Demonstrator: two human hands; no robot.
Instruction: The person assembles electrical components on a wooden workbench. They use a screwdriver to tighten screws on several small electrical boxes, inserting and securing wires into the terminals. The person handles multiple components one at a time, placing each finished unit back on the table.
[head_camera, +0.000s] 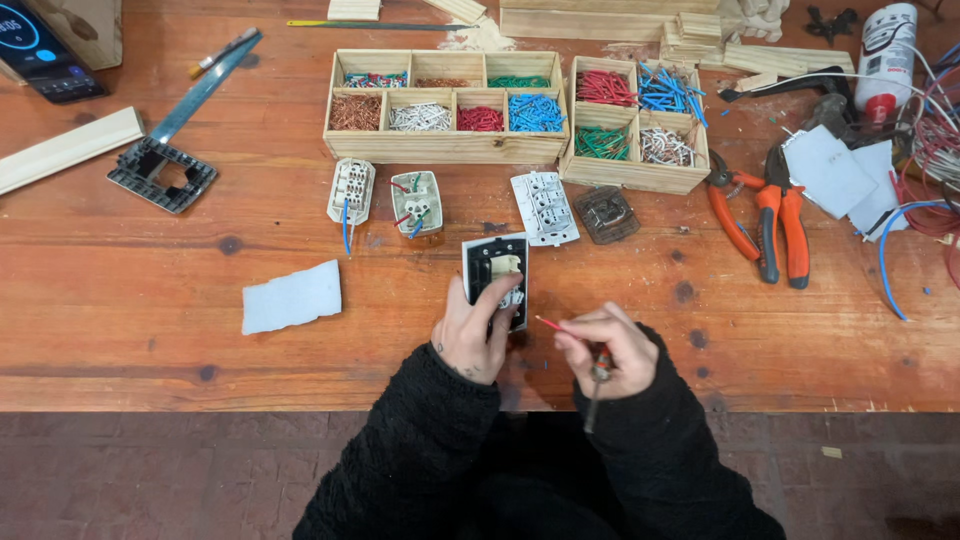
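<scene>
While the left hand (472, 335) grips a black switch frame (496, 275) lying on the wooden bench (150, 300), its fingers wrapped around the frame's lower edge, the right hand (610, 350) sits just beside it. The right fingers are pinched shut on a short red wire (550, 324) that points toward the frame, and a screwdriver (598, 385) is tucked in the same hand. Beyond the frame lie a white switch plate (544, 208) and two loose switch modules (385, 197). Two wooden trays (445, 148) of coloured wire pieces stand farther back, with orange pliers (765, 215) off to the right.
</scene>
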